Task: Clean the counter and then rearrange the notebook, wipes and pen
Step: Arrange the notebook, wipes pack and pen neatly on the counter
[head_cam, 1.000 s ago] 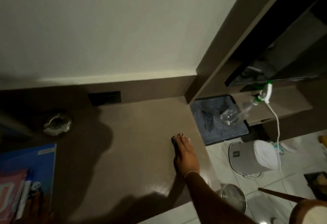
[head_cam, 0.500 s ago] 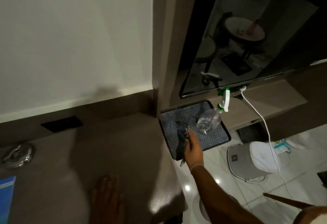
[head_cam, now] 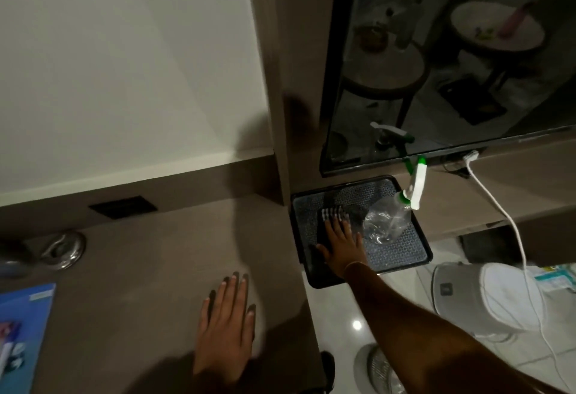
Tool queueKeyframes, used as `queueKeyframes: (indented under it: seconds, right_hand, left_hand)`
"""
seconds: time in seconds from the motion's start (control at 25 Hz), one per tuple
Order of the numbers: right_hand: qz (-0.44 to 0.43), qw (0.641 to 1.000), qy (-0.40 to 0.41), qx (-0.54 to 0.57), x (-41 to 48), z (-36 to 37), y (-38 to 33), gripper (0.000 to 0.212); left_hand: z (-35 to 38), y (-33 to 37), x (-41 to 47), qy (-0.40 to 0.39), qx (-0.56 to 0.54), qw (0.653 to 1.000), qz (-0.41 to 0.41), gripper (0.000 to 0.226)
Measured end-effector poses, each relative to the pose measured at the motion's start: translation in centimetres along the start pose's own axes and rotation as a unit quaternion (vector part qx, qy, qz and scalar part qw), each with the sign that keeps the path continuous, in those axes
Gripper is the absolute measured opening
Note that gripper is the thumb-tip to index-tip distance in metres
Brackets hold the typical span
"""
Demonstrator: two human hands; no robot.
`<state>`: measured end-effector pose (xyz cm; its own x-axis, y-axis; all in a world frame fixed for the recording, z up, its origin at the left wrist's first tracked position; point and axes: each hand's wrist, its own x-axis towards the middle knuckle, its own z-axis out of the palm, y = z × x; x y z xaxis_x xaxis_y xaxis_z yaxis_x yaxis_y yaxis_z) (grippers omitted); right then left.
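My right hand [head_cam: 341, 239] lies flat with fingers spread on a dark cloth [head_cam: 315, 257] inside the black tray [head_cam: 367, 272], which sits lower, right of the counter. My left hand [head_cam: 224, 322] rests palm-down and holds nothing on the brown counter [head_cam: 174, 253] near its right front corner. The blue notebook [head_cam: 29, 309] lies at the counter's far left, cut off by the frame. Something pink and something white lie on the notebook at the frame's edge, too cropped to name.
A clear spray bottle [head_cam: 386, 222] with a green-white nozzle lies in the tray beside my right hand. A metal ashtray [head_cam: 64, 248] sits at back left. A dark screen [head_cam: 436, 66] hangs above the tray. A white cable [head_cam: 511, 222], a white appliance [head_cam: 486, 294] and a metal bin [head_cam: 380, 368] are below.
My right hand carried the dark cloth off the counter to the tray and now lies flat on it. My left hand came to rest on the counter. The view swung right.
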<state>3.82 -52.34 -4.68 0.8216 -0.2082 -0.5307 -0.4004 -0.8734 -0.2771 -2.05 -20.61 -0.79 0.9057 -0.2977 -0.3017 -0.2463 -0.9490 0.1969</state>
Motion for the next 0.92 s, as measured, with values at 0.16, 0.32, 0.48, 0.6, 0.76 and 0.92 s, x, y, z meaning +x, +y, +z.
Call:
queueKeyframes:
  seconds: [0.16,0.32,0.48,0.6,0.76,0.92]
  right_hand:
    - [-0.028,0.997,0.073,0.023,-1.1,0.6,-2.8,0.069]
    - [-0.079,0.988,0.131,0.020,-2.9,1.9,-7.9,0.069]
    - [-0.125,0.979,0.158,-0.007,-4.6,3.7,-13.4,0.068]
    - [-0.146,0.977,0.153,-0.028,-6.1,5.2,-16.9,0.068]
    - [-0.162,0.973,0.154,-0.055,-8.5,6.7,-22.9,0.069]
    - [-0.170,0.972,0.137,-0.085,-10.4,9.1,-29.7,0.069]
  left_hand:
    - [-0.9,-1.5,-0.6,0.013,0.004,0.999,-0.032,0.069]
    - [-2.9,-4.2,-1.8,0.017,-0.047,0.998,-0.044,0.066]
    - [-5.3,-7.2,-2.5,0.032,-0.009,0.996,-0.085,0.062]
    - [-5.0,-10.9,-3.6,0.051,-0.016,0.993,-0.108,0.064]
    - [-5.6,-17.3,-4.9,0.065,-0.035,0.989,-0.130,0.066]
    - [-6.4,-24.3,-6.9,0.083,-0.058,0.979,-0.174,0.068]
